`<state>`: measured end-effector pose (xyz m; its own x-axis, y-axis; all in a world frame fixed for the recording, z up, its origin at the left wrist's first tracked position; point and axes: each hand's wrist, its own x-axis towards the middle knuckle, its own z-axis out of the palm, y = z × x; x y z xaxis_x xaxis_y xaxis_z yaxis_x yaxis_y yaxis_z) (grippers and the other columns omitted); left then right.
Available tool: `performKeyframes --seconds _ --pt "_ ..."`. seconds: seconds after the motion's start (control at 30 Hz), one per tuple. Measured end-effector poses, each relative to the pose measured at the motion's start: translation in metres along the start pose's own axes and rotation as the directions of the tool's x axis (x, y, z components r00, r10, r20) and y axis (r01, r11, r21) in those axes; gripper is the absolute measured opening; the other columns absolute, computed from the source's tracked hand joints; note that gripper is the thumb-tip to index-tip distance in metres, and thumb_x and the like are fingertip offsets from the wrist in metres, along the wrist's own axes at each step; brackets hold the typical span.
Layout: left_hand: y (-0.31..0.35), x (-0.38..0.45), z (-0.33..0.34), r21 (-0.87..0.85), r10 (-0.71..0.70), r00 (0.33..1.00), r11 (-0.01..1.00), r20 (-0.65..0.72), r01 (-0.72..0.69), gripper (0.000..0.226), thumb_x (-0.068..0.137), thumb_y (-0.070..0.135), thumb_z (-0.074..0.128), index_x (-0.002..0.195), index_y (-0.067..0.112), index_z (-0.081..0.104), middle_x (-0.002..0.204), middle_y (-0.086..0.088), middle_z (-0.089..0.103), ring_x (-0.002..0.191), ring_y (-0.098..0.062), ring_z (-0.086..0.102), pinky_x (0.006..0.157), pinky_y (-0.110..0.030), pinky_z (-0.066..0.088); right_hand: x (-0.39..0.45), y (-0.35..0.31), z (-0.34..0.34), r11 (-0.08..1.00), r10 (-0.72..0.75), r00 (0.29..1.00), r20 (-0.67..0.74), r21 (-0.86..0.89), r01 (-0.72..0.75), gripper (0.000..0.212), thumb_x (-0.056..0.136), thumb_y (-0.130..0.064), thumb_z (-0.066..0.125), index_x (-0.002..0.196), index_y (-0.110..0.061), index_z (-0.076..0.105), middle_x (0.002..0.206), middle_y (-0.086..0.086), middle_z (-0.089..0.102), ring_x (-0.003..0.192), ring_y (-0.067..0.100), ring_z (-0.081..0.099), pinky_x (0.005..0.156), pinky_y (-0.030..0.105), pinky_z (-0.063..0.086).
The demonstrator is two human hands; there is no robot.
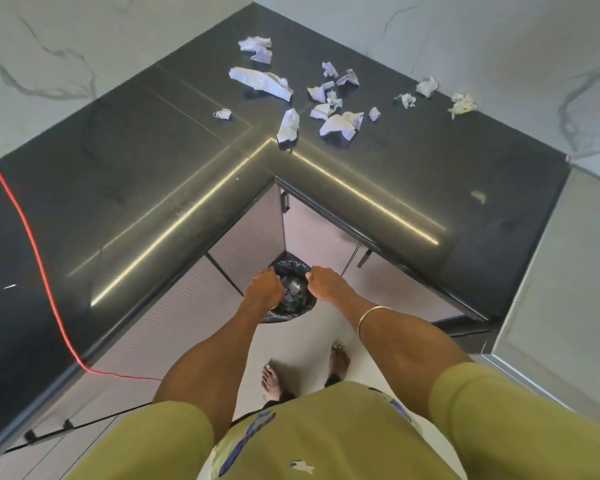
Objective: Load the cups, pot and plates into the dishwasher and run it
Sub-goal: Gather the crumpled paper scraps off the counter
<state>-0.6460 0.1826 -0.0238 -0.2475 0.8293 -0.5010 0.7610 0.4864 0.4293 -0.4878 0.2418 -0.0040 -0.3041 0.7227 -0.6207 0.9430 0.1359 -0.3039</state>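
Both hands, left (263, 288) and right (327, 284), gripped the bin's black liner (289, 268) rim, one on each side. Crumpled paper scraps (340, 123) littered the dark corner countertop (395, 174) above.

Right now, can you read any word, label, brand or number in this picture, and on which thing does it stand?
None can be read.
Blue print on the green shirt: cut off and folded, unreadable.
Crumpled papers on the dark counter: no readable writing.

Both bare arms reach forward and down, close together, the left hand (264, 287) and the right hand (326, 284) side by side with knuckles up and fingers curled under, a thin bangle (373, 317) around the right wrist.
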Motion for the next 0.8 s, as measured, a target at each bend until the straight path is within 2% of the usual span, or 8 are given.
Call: performKeyframes --seconds 0.1,0.23,0.33,0.4,0.47,0.57,0.73,0.8 --pt "0.005 0.000 -0.005 0.020 0.019 1.000 1.000 -0.004 -0.018 0.038 0.105 0.021 0.035 0.128 -0.005 0.049 0.130 -0.025 0.055 0.118 -0.042 0.054 0.101 -0.051 0.044 -0.005 -0.003 -0.005 1.000 -0.010 0.999 -0.041 0.029 0.011 0.035 0.102 -0.027 0.040 0.124 -0.003 0.056 0.122 0.016 0.063 0.107 0.034 0.062 0.088 0.039 0.052" --pt "0.012 0.007 -0.017 0.017 0.094 0.995 0.995 -0.033 -0.093 0.036 0.104 0.020 0.034 0.127 -0.003 0.050 0.130 -0.023 0.055 0.117 -0.039 0.054 0.101 -0.049 0.044 -0.002 -0.013 -0.020 0.990 -0.003 0.986 -0.165 0.136 0.026 0.034 0.103 -0.031 0.038 0.119 -0.008 0.058 0.119 0.015 0.065 0.104 0.033 0.064 0.090 0.042 0.054" --pt "0.020 0.014 -0.035 0.007 0.150 0.985 0.989 -0.080 -0.150 0.034 0.105 0.022 0.032 0.119 0.000 0.052 0.126 -0.021 0.056 0.111 -0.036 0.056 0.098 -0.049 0.047 -0.001 -0.025 -0.040 0.981 -0.001 0.967 -0.253 0.187 0.050 0.040 0.104 -0.033 0.034 0.130 -0.010 0.055 0.129 0.017 0.061 0.117 0.036 0.059 0.101 0.046 0.048" --pt "0.024 0.019 -0.049 0.011 0.196 0.974 0.980 -0.115 -0.197 0.036 0.105 0.024 0.031 0.124 0.001 0.051 0.131 -0.019 0.054 0.115 -0.034 0.054 0.101 -0.049 0.045 0.000 -0.032 -0.053 0.977 0.001 0.957 -0.291 0.205 0.061 0.042 0.104 -0.031 0.034 0.135 -0.008 0.052 0.134 0.017 0.058 0.122 0.037 0.055 0.105 0.046 0.044" --pt "0.027 0.024 -0.062 0.013 0.240 0.961 0.971 -0.135 -0.240 0.036 0.105 0.023 0.031 0.127 0.003 0.050 0.134 -0.016 0.053 0.118 -0.032 0.053 0.104 -0.047 0.043 0.005 -0.036 -0.063 0.978 -0.001 0.947 -0.322 0.196 0.068 0.041 0.104 -0.029 0.034 0.134 -0.006 0.050 0.134 0.019 0.057 0.122 0.038 0.054 0.105 0.047 0.044" --pt "0.029 0.037 -0.076 0.013 0.280 0.944 0.959 -0.177 -0.282 0.031 0.104 0.023 0.030 0.119 0.005 0.052 0.127 -0.015 0.056 0.111 -0.029 0.054 0.101 -0.045 0.045 0.014 -0.041 -0.080 0.976 0.018 0.927 -0.375 0.207 0.065 0.040 0.104 -0.028 0.035 0.131 -0.005 0.052 0.132 0.021 0.059 0.121 0.039 0.055 0.103 0.047 0.045" --pt "0.046 0.057 -0.092 0.011 0.313 0.925 0.948 -0.215 -0.318 0.039 0.105 0.021 0.030 0.135 0.003 0.047 0.140 -0.015 0.051 0.128 -0.030 0.049 0.107 -0.041 0.038 0.024 -0.040 -0.108 0.968 0.003 0.841 -0.540 0.213 0.134 0.032 0.100 -0.022 0.039 0.116 -0.009 0.064 0.110 0.017 0.070 0.103 0.039 0.064 0.092 0.046 0.052" --pt "0.059 0.070 -0.095 -0.001 0.330 0.912 0.940 -0.243 -0.340 0.040 0.105 0.023 0.028 0.136 0.005 0.047 0.140 -0.015 0.051 0.130 -0.031 0.048 0.109 -0.043 0.038 0.032 -0.035 -0.121 0.962 0.012 0.807 -0.590 0.228 0.152 0.033 0.099 -0.019 0.041 0.119 -0.010 0.065 0.111 0.015 0.071 0.103 0.037 0.065 0.092 0.043 0.052"
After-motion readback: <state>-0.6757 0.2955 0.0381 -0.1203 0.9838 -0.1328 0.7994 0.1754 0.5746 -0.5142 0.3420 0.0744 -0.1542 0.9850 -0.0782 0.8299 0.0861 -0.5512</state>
